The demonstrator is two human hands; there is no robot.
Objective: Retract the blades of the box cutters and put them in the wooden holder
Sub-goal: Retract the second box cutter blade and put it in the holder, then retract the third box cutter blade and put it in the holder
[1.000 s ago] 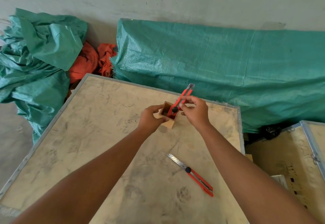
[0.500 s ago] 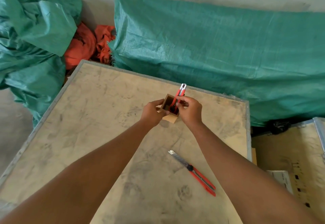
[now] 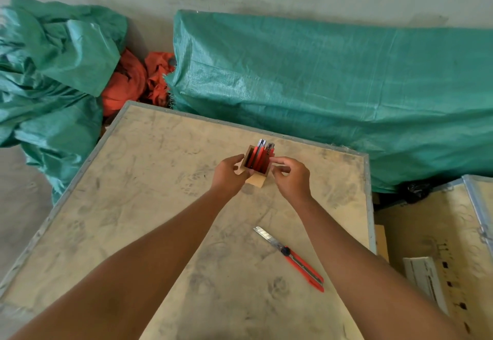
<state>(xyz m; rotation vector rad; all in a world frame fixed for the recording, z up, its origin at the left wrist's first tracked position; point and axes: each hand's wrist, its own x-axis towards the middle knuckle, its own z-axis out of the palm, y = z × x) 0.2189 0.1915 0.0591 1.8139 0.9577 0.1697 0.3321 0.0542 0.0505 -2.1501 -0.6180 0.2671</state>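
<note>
A: Where is the small square wooden holder (image 3: 256, 179) now?

B: It stands on the large dusty plywood crate top with metal edging (image 3: 149, 206), a little above the middle of the frame, near the far edge of the crate. Inside it stand several red plastic box cutters (image 3: 258, 157), upright, with their dark metal ends pointing up above the rim. How many there are I cannot count for sure.

A: And the hands?

B: The left hand (image 3: 229, 174) grasps the holder from its left side; the thumb is at the upper rim and the fingers go around the near corner. The right hand (image 3: 292, 178) is just beside the holder on its right side. Its fingers are half curled and the fingertips come to the right wall, near the cutters. It holds nothing that I can see, so I call it released.

A: Is any cutter outside the holder?

B: Yes. One red box cutter with a long silver blade (image 3: 290, 258) lies flat on the crate top, lower and right of the middle of the frame, between the two forearms. The blade is out and points to the upper left. It is well apart from the holder, and no hand touches it.

A: What is around?

B: A green woven tarpaulin (image 3: 333, 94) fills the upper right, and orange cloth (image 3: 133, 81) is crumpled at the upper left.
</note>
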